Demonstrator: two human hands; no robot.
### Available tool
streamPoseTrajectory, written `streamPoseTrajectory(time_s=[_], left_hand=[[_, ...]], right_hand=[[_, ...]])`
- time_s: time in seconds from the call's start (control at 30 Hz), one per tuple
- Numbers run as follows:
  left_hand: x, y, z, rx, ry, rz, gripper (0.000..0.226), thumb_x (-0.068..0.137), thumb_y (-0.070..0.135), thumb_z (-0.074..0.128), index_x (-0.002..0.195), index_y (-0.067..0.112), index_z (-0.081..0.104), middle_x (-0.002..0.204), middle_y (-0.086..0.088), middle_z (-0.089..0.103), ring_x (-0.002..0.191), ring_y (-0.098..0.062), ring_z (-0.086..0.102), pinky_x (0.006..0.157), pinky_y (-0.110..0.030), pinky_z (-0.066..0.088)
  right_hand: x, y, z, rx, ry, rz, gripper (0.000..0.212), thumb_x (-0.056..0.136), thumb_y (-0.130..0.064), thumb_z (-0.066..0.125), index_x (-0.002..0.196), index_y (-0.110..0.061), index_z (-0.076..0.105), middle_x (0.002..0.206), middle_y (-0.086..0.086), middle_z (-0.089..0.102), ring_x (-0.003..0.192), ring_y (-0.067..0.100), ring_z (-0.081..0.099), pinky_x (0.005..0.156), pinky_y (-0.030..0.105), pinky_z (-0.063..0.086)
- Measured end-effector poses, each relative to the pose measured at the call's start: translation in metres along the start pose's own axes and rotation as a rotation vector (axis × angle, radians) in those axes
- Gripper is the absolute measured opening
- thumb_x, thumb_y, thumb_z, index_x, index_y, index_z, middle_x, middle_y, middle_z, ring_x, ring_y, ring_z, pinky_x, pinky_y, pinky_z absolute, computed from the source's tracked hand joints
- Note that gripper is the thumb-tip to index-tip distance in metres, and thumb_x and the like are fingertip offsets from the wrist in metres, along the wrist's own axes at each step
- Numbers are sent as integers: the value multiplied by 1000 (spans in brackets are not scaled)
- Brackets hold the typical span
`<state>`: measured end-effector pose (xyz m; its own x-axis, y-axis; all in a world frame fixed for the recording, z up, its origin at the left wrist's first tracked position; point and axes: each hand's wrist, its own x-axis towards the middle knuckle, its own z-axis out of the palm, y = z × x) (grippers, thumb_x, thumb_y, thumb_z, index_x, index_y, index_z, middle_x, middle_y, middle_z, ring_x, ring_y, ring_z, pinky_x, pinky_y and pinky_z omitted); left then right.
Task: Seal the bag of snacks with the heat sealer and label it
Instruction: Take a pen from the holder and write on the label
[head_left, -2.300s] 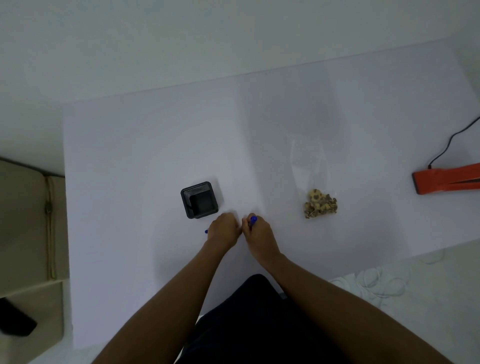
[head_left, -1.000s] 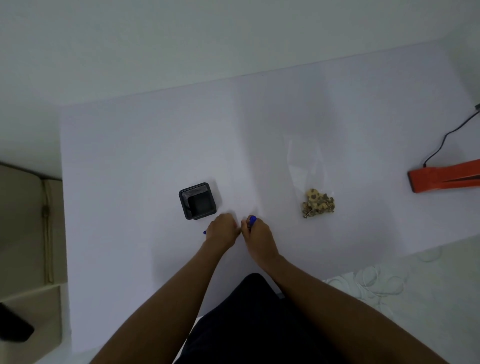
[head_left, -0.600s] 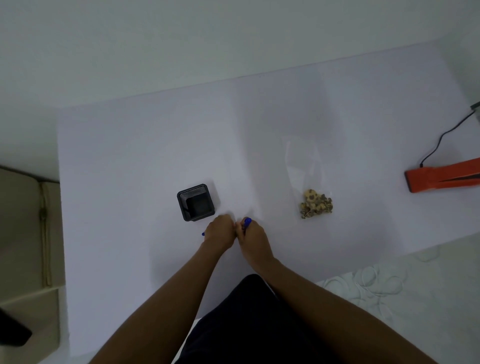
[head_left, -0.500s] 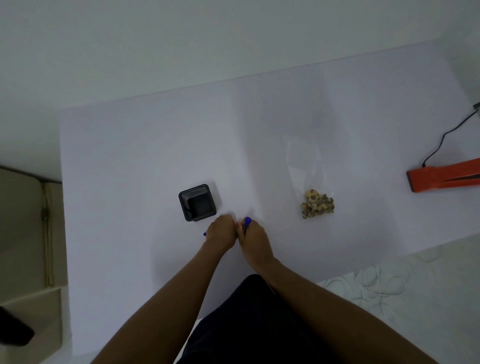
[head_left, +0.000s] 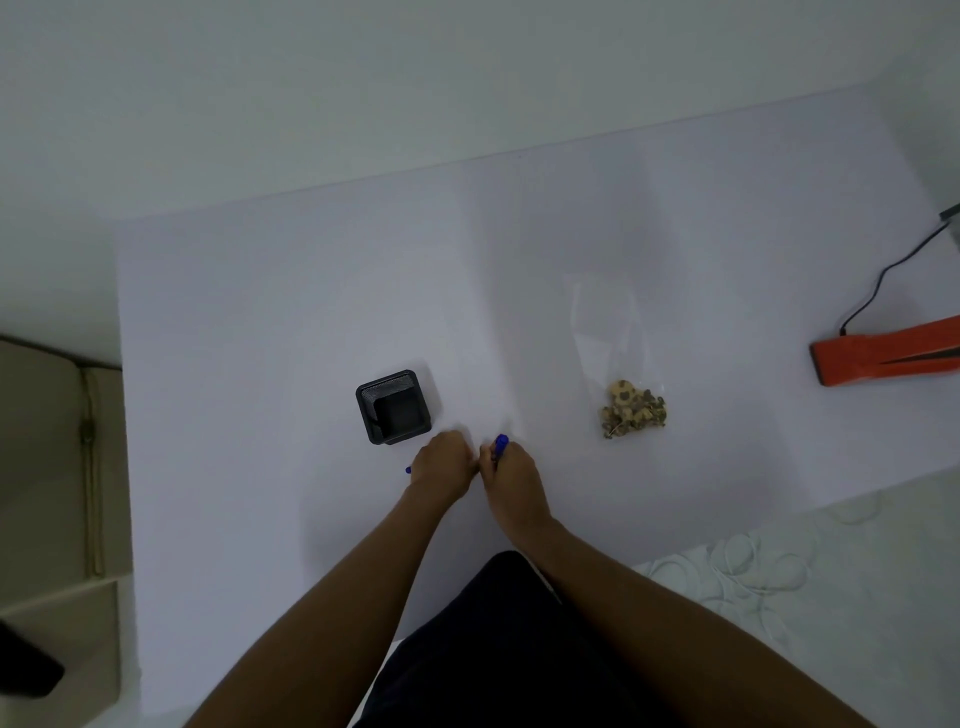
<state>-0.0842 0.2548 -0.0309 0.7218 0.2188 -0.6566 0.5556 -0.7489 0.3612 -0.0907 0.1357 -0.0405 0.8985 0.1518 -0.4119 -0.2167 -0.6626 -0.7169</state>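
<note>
My right hand (head_left: 511, 480) is curled round a blue pen (head_left: 500, 447), whose top end sticks up past my knuckles. My left hand (head_left: 444, 462) is closed beside it, knuckles nearly touching; a small blue tip (head_left: 408, 470) shows at its outer edge, probably the pen's cap, though I cannot tell for certain. Both hands rest on the white table (head_left: 260, 322), just in front of the black holder (head_left: 394, 406).

Risk: any label under my hands is white on white and hidden from view, so writing may slip or smear if my left hand fails to pin it. A second risk is a weak seal; if the bag's loose film wrinkles between the sealer's bars, the seam may leak.

The bag of snacks (head_left: 618, 374) lies flat to the right of my hands, well apart from them. It is clear and limp, its brown contents bunched at the near end, its far end seemingly empty. The orange heat sealer (head_left: 883, 356) sits farther right, corded.
</note>
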Motion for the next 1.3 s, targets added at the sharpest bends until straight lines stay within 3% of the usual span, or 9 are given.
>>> streamPoseTrajectory(time_s=[0.17, 0.47, 0.63, 0.83, 0.97, 1.07, 1.17, 1.23, 1.3], left_hand=[[1, -2, 1, 24, 16, 15, 24, 91, 27, 62, 79, 8, 68, 76, -9, 68, 71, -24, 66, 68, -37, 55], [-4, 4, 4, 129, 60, 7, 22, 95, 28, 60, 83, 10, 64, 84, -9, 67, 67, -21, 62, 59, -29, 46], [-19, 4, -3, 151, 157, 118, 19, 98, 26, 55, 87, 12, 62, 91, -6, 65, 69, -15, 55, 64, -26, 46], [-56, -33, -6, 30, 397, 175, 25, 94, 34, 62, 108, 14, 64, 107, -4, 64, 92, -16, 63, 75, -26, 54], [-62, -56, -6, -12, 379, 6, 50, 92, 45, 62, 131, 14, 55, 125, -8, 58, 107, -23, 62, 83, -36, 59], [-56, -65, -5, -59, 310, -10, 39, 96, 33, 60, 128, 10, 59, 117, -11, 62, 101, -26, 65, 85, -33, 55], [-54, -70, -6, -97, 302, -17, 22, 99, 24, 57, 100, 6, 70, 96, -11, 70, 83, -23, 67, 75, -24, 48], [-60, -66, -12, -243, 321, 1, 20, 98, 21, 59, 94, 6, 72, 88, -7, 73, 73, -16, 65, 72, -21, 47], [-76, -52, -30, -496, 352, 38, 17, 97, 15, 60, 101, 7, 74, 85, 1, 73, 68, -8, 67, 68, -15, 52]], right_hand=[[1, 2, -1, 2, 5, 2, 30, 104, -25, 48, 81, -8, 59, 75, 10, 61, 69, 23, 62, 63, 32, 52], [1, -1, -5, 99, 13, -46, 27, 103, -19, 51, 76, -17, 55, 66, -6, 55, 60, 9, 57, 59, 16, 47], [2, -1, -6, 113, -8, -32, 28, 103, -20, 52, 77, -12, 58, 70, 5, 61, 64, 18, 61, 60, 20, 48], [1, -2, -8, 107, 13, -72, 29, 102, -17, 53, 73, -20, 54, 64, -10, 55, 59, 1, 58, 57, 11, 44], [0, -3, -8, 99, 18, -121, 30, 102, -18, 52, 74, -11, 57, 66, 6, 62, 62, 15, 63, 58, 25, 53], [-2, -15, -10, 68, 14, -162, 27, 101, -18, 55, 75, -12, 55, 66, 2, 58, 57, 10, 53, 57, 15, 44], [-5, -30, -15, 83, -15, -164, 17, 97, -18, 61, 82, -11, 65, 72, -2, 63, 62, 3, 57, 63, 14, 46], [-10, -49, -24, 236, -43, -121, 18, 95, -21, 64, 83, -10, 72, 75, 4, 70, 66, 11, 65, 66, 20, 52], [-20, -79, -40, 409, -58, -79, 23, 96, -30, 63, 82, -16, 75, 75, 11, 73, 66, 17, 68, 61, 22, 55]])
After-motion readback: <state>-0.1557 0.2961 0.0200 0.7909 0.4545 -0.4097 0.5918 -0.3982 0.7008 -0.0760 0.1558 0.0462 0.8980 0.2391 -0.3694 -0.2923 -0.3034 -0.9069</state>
